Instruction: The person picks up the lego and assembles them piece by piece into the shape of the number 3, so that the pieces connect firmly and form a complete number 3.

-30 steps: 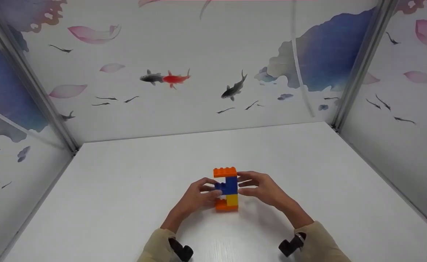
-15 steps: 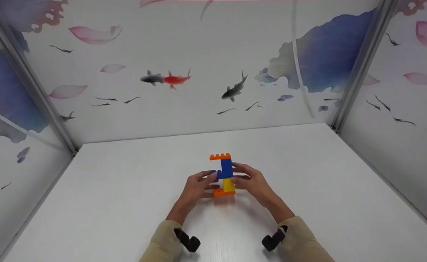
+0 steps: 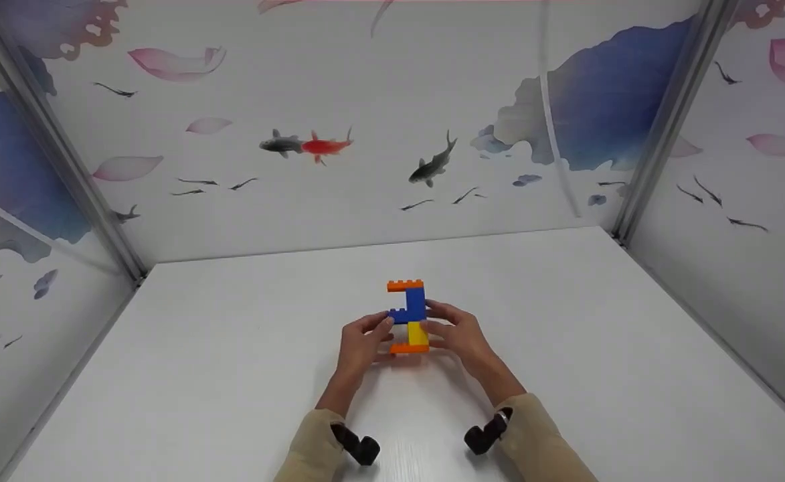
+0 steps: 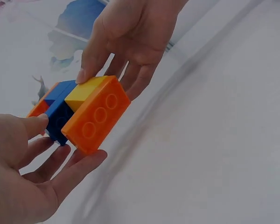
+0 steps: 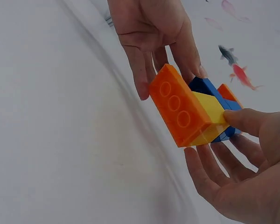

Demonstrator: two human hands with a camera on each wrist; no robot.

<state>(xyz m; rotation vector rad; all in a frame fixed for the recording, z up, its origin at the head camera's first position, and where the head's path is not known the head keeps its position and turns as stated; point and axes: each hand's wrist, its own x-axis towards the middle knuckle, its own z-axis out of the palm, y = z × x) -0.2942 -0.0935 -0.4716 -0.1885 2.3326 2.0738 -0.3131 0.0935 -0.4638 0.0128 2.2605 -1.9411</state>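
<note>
A small brick stack [image 3: 409, 314] stands between my hands near the middle of the white table [image 3: 231, 348]: orange brick on top, blue pieces, a yellow brick, an orange base. My left hand [image 3: 380, 337] holds its left side, thumb on the blue brick [image 4: 58, 116] and fingers under the orange base [image 4: 95, 116]. My right hand [image 3: 434, 328] holds the right side, thumb on the yellow brick [image 5: 210, 109]. The wrist views show the base's round underside holes [image 5: 175, 102], so the stack is tilted or lifted off the table. Both hands appear in each wrist view.
White panels printed with fish and petals wall the table on the left [image 3: 17, 254], the back [image 3: 365, 134] and the right [image 3: 733, 201]. Metal posts [image 3: 660, 120] stand in the back corners. Black wrist mounts [image 3: 359, 447] sit on beige sleeves.
Both hands have carried the brick stack away from me toward the table's middle. The stack now looks more upright and smaller in the head view.
</note>
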